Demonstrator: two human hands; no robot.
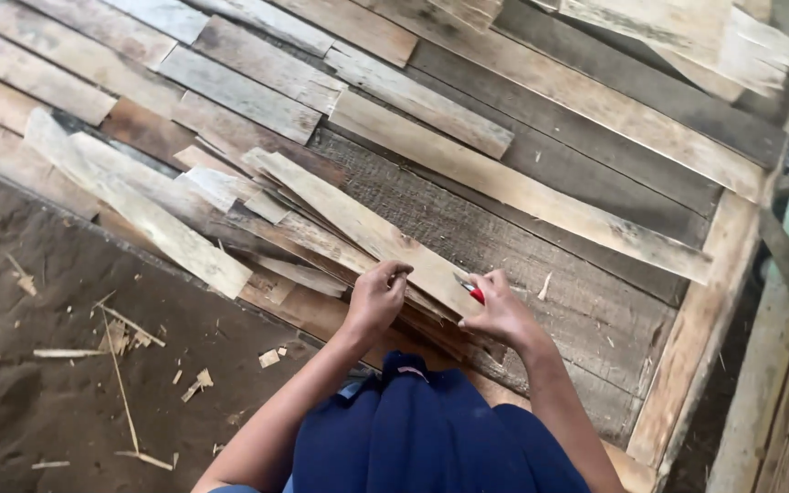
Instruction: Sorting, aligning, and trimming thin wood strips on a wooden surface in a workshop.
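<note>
The left hand point(376, 297) is curled closed over the near end of a thin, pale, flat wooden slat point(358, 224) lying on top of a fanned stack of similar thin strips point(276, 242). The slat's long axis runs from the hands up and left, away from the body. The right hand point(499, 310), just beside the slat's right edge, is clenched around a small red-handled tool point(473, 292); its tip is hidden. Both rest over a weathered plank platform point(595, 301), beside a dirt floor point(38, 365)
</note>
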